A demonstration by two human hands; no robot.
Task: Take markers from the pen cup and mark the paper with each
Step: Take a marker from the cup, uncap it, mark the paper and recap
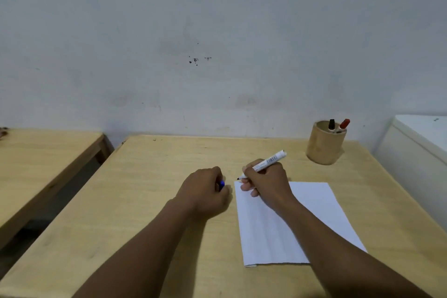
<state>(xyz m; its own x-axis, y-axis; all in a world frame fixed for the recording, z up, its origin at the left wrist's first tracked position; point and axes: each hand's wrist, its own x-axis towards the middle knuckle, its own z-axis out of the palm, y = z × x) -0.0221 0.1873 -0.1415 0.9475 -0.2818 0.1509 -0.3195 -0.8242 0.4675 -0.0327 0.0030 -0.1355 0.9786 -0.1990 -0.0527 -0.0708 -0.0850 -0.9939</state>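
A white marker (266, 161), uncapped, sits right of frame centre, gripped by the right hand (266, 182), tip just off the paper's (312, 203) upper-left corner. The left hand (205, 191) clenches a blue cap (221, 184) (presumably the marker's). The pen cup (325, 145) stands upper right.

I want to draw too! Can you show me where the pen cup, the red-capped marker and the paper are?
pen cup (324, 146): head view, on its front wall.
red-capped marker (344, 124): head view, on its red cap, sticking out of the cup.
paper (319, 203): head view, on a bare part right of the forearm.
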